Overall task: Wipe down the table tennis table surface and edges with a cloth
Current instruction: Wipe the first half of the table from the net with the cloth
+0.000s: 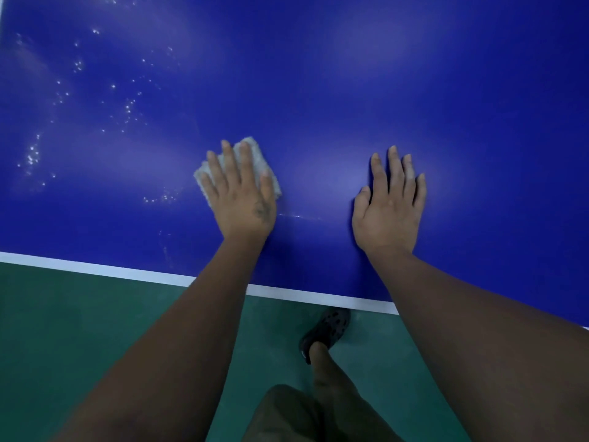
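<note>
Cloth (258, 159) first: a small pale grey-white rag, nubbly like towelling, folded into a rough pad; it lies flat on the blue table tennis table (350, 90), a little left of the middle of my view and near the table's close edge; its corners poke out beyond the fingertips and on either side of the hand covering it. From my end I see the left hand (242, 202) pressing down on it, palm down, fingers straight and slightly spread, the thumb lying along the cloth's right side; nothing is curled round the rag, it is simply pinned under the flat hand. The right hand (390, 212) rests palm down on the bare blue top, apart from the cloth, fingers straight and close together, holding nothing.

The tabletop is deep blue with a soft sheen; white specks (127, 106) that look like droplets scatter across its left part, and a thin wet-looking streak (299, 216) sits between the two hands; the stretch to the right looks smooth and even. A white line (95, 269) borders the near edge, running slantwise across my view. Below it is a dull green floor (79, 330); a dark perforated clog (328, 330) stands on it just under the edge, with a bare leg and olive-brown shorts (287, 416) at the bottom.
</note>
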Demonstrator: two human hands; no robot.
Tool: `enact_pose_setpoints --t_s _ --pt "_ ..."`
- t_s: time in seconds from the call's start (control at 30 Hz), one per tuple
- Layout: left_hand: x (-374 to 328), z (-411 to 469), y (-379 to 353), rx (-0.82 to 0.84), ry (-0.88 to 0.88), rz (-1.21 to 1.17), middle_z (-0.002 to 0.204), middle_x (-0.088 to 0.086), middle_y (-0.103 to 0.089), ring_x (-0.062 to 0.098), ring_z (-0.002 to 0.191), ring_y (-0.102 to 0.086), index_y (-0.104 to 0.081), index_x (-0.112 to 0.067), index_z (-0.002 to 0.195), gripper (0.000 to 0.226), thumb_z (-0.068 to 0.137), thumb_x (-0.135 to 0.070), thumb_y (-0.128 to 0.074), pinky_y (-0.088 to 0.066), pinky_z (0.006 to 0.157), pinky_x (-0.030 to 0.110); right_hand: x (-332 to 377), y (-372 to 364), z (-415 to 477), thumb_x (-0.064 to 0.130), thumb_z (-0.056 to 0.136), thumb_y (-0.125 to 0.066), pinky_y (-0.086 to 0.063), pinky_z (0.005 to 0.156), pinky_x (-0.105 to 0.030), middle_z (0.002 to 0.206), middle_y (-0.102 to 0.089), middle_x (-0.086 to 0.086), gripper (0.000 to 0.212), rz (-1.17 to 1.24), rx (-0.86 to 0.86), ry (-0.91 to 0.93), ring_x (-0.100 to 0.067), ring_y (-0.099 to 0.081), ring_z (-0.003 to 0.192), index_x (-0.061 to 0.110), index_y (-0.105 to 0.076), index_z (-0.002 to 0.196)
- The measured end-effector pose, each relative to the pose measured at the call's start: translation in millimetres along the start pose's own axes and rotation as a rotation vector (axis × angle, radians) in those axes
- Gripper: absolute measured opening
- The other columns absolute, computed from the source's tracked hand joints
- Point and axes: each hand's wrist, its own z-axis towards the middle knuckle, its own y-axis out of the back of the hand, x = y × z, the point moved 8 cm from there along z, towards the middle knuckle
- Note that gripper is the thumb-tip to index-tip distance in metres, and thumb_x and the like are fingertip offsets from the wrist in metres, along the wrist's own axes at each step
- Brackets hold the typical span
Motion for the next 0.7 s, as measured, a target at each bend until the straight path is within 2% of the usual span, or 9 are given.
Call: enact_pose_setpoints --t_s 0.1,0.2,0.3,0.4,0.47,0.57,0.7 --pt "-47 -8 -10 0.010 -0.082 0.024 0.181 0.009 -0.004 0.036 0.167 0.003 -0.009 -0.021 0.174 0.066 0.115 -0.051 -0.016 0.001 0.132 0.062 0 0 0 0.040 0.112 -0.029 -0.005 0.136 -0.053 0.182 -0.011 -0.002 0.064 -0.003 0.003 -0.002 -0.026 -0.004 0.168 0.023 -0.022 0.173" --pt "-75 -58 -27 0.030 -0.257 0.054 0.181 0.011 -0.005 0.038 0.167 0.000 -0.009 -0.020 0.174 0.066 0.115 -0.050 -0.021 -0.005 0.132 0.064 -1 -1 1 0.040 0.111 -0.027 -0.005 0.136 -0.054 0.182 -0.010 -0.002 0.064 -0.003 0.007 -0.004 -0.026 -0.004 0.168 0.023 -0.022 0.173" --pt "-65 -127 -38 0.070 -0.462 0.058 0.181 0.010 -0.005 0.038 0.167 -0.002 -0.011 -0.021 0.174 0.068 0.114 -0.049 -0.030 -0.014 0.130 0.067 0 -2 1 0.040 0.111 -0.028 -0.006 0.136 -0.054 0.182 -0.011 -0.002 0.064 -0.005 -0.003 -0.004 -0.026 -0.006 0.168 0.023 -0.022 0.172" --pt "-22 -169 -38 0.137 -0.535 0.067 0.182 0.005 -0.007 0.036 0.167 -0.005 -0.016 -0.025 0.173 0.067 0.114 -0.052 -0.032 -0.018 0.129 0.067 0 -2 1 0.040 0.112 -0.030 -0.006 0.136 -0.054 0.182 -0.011 -0.002 0.063 -0.007 -0.007 -0.006 -0.026 -0.006 0.168 0.024 -0.022 0.172" --pt "10 -163 -29 0.141 -0.507 0.097 0.181 0.006 -0.009 0.037 0.167 -0.007 -0.018 -0.024 0.173 0.067 0.114 -0.053 -0.030 -0.019 0.129 0.067 0 -2 0 0.039 0.112 -0.031 -0.006 0.136 -0.054 0.182 -0.011 -0.002 0.063 0.001 -0.010 -0.007 -0.026 -0.006 0.168 0.023 -0.022 0.172" --pt "47 -122 -13 0.099 -0.333 0.130 0.181 0.010 -0.011 0.038 0.167 -0.005 -0.019 -0.019 0.173 0.065 0.115 -0.048 -0.026 -0.017 0.129 0.066 1 -2 -1 0.039 0.112 -0.030 -0.006 0.136 -0.054 0.182 -0.012 -0.002 0.063 0.000 -0.011 -0.006 -0.026 -0.006 0.168 0.023 -0.023 0.172" --pt "41 -75 -6 0.043 -0.130 0.102 0.181 0.010 -0.009 0.036 0.167 -0.001 -0.012 -0.019 0.173 0.065 0.115 -0.046 -0.021 -0.011 0.131 0.065 0 -1 -1 0.039 0.112 -0.029 -0.006 0.136 -0.054 0.182 -0.011 -0.002 0.062 0.000 -0.001 -0.015 -0.025 -0.005 0.168 0.024 -0.023 0.172"
